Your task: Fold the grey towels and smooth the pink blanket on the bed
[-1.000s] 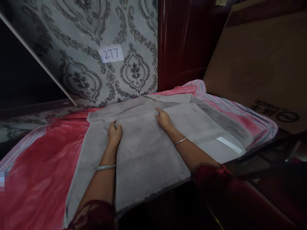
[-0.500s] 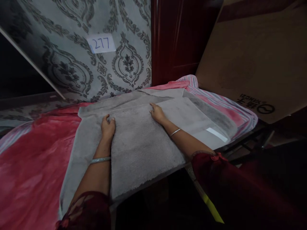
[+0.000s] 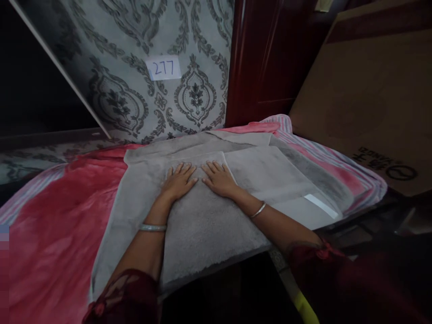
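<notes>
Head view: the left hand [image 3: 178, 181] and right hand [image 3: 219, 180] lie palm-down, side by side and nearly touching. Their fingers are flat and spread, gripping nothing, on the folded upper layer of a grey towel [image 3: 202, 229]. The towel lies on a red blanket [image 3: 50, 225]. Behind it is a patterned wall with a paper label [image 3: 163, 68] reading 277. At right leans a cardboard sheet [image 3: 364, 90].

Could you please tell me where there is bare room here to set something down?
The red blanket left of the towel is bare. So is the towel's right part, between the right hand and the white label. The middle is crowded: the left hand lies flat beside the right.
</notes>
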A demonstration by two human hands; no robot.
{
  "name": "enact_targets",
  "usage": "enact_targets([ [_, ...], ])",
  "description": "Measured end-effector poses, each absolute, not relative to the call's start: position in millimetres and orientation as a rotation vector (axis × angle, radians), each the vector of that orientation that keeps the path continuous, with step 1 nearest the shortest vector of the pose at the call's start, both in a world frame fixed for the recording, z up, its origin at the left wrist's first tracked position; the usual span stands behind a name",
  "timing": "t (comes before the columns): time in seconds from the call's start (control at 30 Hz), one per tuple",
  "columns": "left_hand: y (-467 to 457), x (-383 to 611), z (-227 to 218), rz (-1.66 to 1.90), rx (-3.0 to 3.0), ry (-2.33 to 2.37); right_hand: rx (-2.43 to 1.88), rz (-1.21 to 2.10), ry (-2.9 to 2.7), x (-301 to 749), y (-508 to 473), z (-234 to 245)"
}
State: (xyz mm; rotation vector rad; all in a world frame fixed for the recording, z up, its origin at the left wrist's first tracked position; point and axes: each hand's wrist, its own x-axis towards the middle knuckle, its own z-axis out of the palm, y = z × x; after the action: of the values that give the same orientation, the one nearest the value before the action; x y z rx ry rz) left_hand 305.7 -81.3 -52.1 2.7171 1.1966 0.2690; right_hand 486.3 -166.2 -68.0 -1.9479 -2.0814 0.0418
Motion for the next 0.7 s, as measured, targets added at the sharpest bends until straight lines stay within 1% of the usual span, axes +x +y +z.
enact_targets([
  [0.2, -76.8, 301.3, -57.6, 0.287, 2.704, 1.198, -1.91, 0.133, -2.164, 492.5, -166.8, -60.5],
  [0.33, -76.8, 300.4, -57.1, 0.348, 2.677, 1.194, -1.638, 0.258, -2.414, 495.7, -203.7, -57.2],
  [0.57, -77.9, 299.4, -57.0, 0.372, 2.669, 1.176, -1.194, 0.558, -2.571, 491.1, -322.1, -50.6],
  [0.63, -77.8, 300.1, -55.1, 0.374, 2.664, 1.179, -1.101, 0.657, -2.561, 492.9, -335.3, -45.5],
  [0.7, -80.6, 301.2, -49.9, 0.363, 2.658, 1.199, -1.052, 0.766, -2.491, 499.5, -327.6, -39.3],
])
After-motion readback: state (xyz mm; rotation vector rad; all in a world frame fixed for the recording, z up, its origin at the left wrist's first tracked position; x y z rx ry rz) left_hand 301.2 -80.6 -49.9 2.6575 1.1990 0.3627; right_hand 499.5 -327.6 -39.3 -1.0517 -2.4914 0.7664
